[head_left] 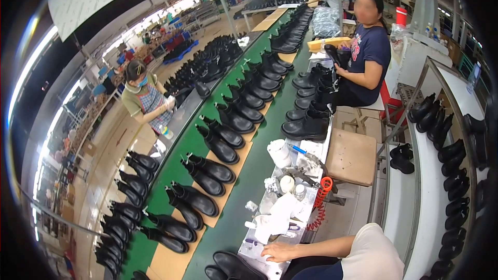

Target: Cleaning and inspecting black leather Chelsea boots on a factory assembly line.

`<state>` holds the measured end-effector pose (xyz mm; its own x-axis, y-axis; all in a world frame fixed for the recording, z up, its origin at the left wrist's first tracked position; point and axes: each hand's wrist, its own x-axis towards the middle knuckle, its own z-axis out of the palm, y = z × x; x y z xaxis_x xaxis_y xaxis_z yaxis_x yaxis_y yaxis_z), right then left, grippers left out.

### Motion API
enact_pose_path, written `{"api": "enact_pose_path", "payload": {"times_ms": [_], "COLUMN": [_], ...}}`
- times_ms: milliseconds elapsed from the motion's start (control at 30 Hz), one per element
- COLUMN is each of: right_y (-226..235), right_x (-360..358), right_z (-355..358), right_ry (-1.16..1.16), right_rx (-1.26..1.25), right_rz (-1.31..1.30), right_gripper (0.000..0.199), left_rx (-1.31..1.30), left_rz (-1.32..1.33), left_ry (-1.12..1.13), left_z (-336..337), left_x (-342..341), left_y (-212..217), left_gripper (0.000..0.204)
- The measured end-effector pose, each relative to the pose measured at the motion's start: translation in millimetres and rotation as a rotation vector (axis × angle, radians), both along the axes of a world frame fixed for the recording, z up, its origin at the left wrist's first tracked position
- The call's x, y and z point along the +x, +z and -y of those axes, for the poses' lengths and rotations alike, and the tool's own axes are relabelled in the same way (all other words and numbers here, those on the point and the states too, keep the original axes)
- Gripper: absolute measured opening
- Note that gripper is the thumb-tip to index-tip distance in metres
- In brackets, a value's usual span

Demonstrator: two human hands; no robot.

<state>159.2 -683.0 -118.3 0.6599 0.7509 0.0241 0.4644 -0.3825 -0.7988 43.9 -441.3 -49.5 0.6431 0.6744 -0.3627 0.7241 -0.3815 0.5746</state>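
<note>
My right hand [278, 252] rests on the near end of a white work bench [249, 251], palm down. Its fingers are loosely stretched, and nothing shows in them. A crumpled white cloth [280, 217] lies just beyond the hand, among small bottles and a white jar [287, 183]. Close by on the left, a pair of black ankle boots [236, 266] sits at the lower edge, partly cut off. My left hand is out of the picture.
A green conveyor [218, 218] carries rows of black boots [194, 199] on tan boards. A seated co-worker [369, 52] holds a boot on the right; another person [148, 93] stands across the belt. A stool [351, 156], a red coiled hose [317, 217] and a boot rack [415, 197] are on the right.
</note>
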Motion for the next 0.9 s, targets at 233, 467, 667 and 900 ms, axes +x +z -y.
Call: {"api": "enact_pose_path", "payload": {"times_ms": [233,467,667,900], "right_y": [-58,-71,-73,-83], "right_x": [-34,-33,-40,-24], "right_z": [-36,-40,-45,-75], "right_ry": [0.393,-0.001,-0.252,-0.499], "right_rx": [-0.09,-0.129,-0.024,0.179], "right_rz": [-0.418,-1.092,-1.158,-0.867], "right_gripper": [0.024,0.041,0.043,0.031], "left_rx": [-0.245,-0.382,-0.263,-0.373], "left_rz": [0.105,0.288,0.053,0.556], "left_ry": [0.205,0.203,0.406,0.364], "left_z": [-10,-24,-6,-71], "left_x": [-7,-13,-17,-46], "left_y": [-16,-56,-26,32], "left_gripper": [0.061,0.051,0.044,0.035]}}
